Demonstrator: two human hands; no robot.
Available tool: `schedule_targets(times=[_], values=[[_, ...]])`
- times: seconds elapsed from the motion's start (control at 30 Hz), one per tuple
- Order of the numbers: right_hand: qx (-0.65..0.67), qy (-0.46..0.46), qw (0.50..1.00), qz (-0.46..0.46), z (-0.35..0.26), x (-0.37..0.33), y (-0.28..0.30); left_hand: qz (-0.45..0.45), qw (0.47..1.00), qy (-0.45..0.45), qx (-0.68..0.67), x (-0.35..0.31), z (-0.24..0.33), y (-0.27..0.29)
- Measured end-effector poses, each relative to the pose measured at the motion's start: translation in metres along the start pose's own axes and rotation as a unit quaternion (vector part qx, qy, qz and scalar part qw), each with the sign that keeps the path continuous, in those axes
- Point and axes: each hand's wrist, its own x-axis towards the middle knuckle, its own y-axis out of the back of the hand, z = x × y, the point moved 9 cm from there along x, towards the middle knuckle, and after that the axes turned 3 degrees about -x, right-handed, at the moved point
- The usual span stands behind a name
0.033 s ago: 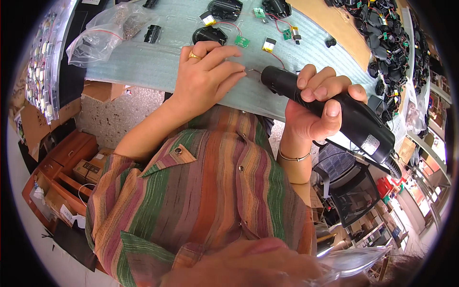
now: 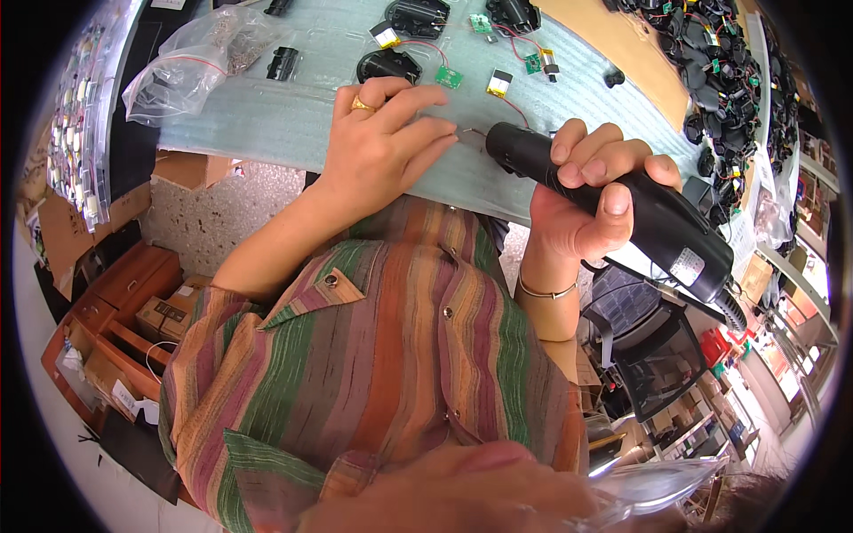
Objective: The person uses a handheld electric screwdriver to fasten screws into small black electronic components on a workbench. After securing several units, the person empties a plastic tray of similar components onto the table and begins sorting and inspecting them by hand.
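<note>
My right hand [image 2: 591, 178] is wrapped round a corded black electric screwdriver [image 2: 666, 218], which points left over the table's front edge. From its nose sticks a thin metal bit [image 2: 474, 132]. At the bit's end, the thumb and a finger of my left hand [image 2: 378, 133] are pressed together; whatever lies between them is too small to make out. Just beyond my left fingers lies a black plastic housing [image 2: 388, 64], beside a small green circuit board [image 2: 449, 77] on a red wire. A battery [image 2: 499, 83] with a red wire rests behind the screwdriver's nose.
A clear plastic bag [image 2: 182, 80] of small metal parts lies at the left, near a short black part [image 2: 283, 63]. More black housings [image 2: 418, 16] stand at the back. Several black assemblies [image 2: 711, 89] are heaped at the far right. A mesh chair [image 2: 657, 360] is to my right.
</note>
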Motion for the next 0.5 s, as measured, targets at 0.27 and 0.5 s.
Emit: schedule_targets(times=[0.27,0.5], values=[[-0.019,-0.009,1.000,-0.009,0.000,-0.002,0.009,-0.005,1.000,-0.015,0.023,0.002,0.005,-0.004],[0.001,0.001,1.000,-0.016,-0.007,-0.001,0.003,-0.020,0.994,-0.014,-0.110,0.013,0.013,-0.017]])
